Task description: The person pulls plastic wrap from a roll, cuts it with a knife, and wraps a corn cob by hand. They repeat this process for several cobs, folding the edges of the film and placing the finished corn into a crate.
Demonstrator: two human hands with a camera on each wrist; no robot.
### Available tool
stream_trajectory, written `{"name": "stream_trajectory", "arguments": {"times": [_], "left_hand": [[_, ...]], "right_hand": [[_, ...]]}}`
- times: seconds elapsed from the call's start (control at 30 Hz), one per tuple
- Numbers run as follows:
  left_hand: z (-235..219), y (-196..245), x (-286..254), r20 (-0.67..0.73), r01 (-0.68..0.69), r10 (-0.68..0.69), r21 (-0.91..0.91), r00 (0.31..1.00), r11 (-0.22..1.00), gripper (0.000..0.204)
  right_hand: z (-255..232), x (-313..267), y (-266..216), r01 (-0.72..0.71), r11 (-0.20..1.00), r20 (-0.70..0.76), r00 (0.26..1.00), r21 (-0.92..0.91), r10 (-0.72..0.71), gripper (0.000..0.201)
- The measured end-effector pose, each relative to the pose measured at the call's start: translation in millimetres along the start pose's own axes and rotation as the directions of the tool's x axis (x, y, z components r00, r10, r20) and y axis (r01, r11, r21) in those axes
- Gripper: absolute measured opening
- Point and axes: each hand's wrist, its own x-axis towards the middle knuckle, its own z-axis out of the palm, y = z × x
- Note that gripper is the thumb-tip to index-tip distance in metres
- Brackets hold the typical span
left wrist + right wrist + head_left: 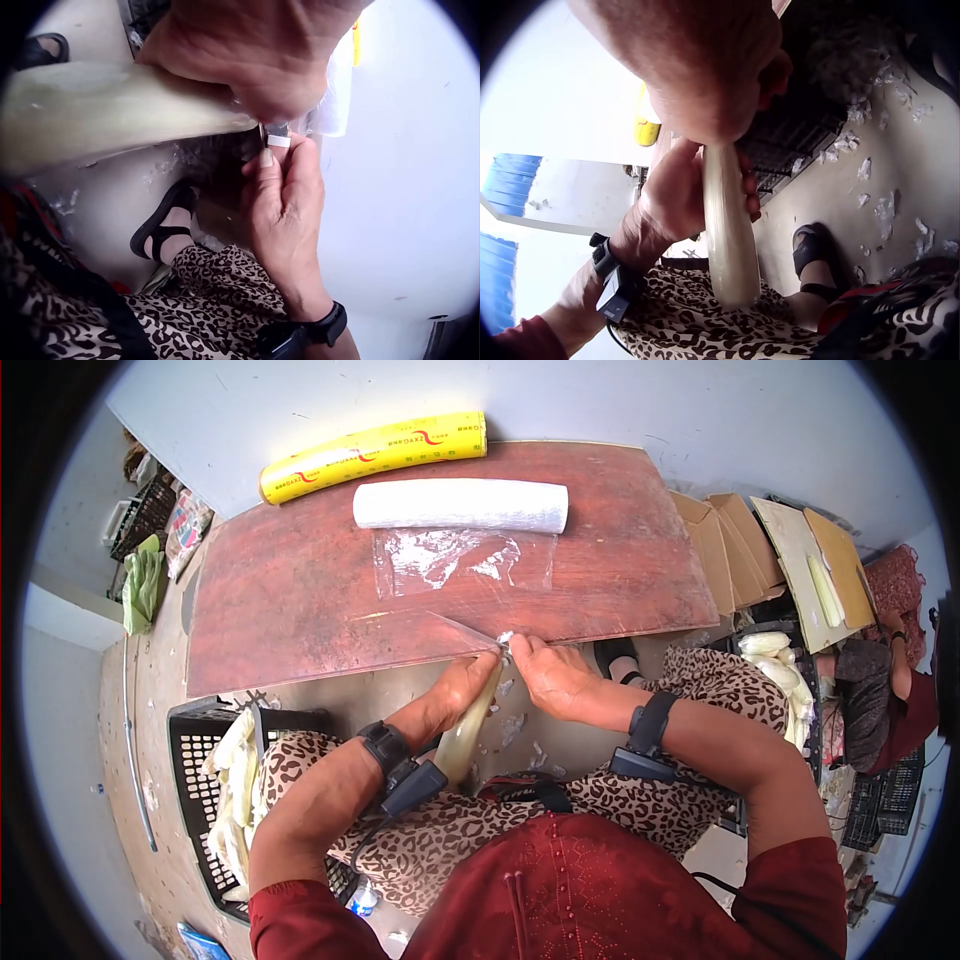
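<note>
With the head view read as a dial, you have the pale stalk [462, 745] at its centre, by the near edge of the reddish-brown bench [280, 580], the broad end pointing down toward 7 o'clock over your lap and the narrow end up toward 12, where both hands meet. Your left hand [455, 690] is wrapped about the upper part of the stalk; the right wrist view shows its fingertips coming round the far side. Your right hand [555, 678] lies just beside it at 3 o'clock, thumb and fingers bent together at the narrow end, pinching a small white piece [279, 141]; what that piece is cannot be told. On the bench, at 12 o'clock from your hands, you have a sheet of clear film [470, 565] lying flat and crinkled, with the white roll [462, 505] just beyond it, and at 11 o'clock, along the far edge, the yellow roll [375, 455] with red marks. At 8 to 9 o'clock, beside your knee, stands a black crate [186, 740] holding a heap of pale stalks [232, 800]; at 3 o'clock is a second heap [795, 680]. Folded cardboard [730, 550] stands at 2 o'clock, and another person [895, 680] sits partly in view at 3 o'clock, by the edge of the picture. Whitish scraps [886, 210] are scattered on the floor near your sandal [808, 253].
</note>
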Motion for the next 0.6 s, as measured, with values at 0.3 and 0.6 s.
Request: {"name": "stream_trajectory", "arguments": {"times": [0.3,0.6], "left_hand": [[0.5,4.0,-1.6,-0.03,0.01,-0.009,0.055,1.0,0.998,0.051],[-3.2,1.5,-0.1,-0.028,0.023,-0.02,0.091,0.999,0.996,0.051]], "right_hand": [[-4.6,-7.3,-0.1,0.016,0.997,0.07,0.997,-0.082,-0.011,0.028],[-15.7,-35.4,10.2,-0.038,0.999,0.155,0.987,-0.021,0.041,0.032]]}}
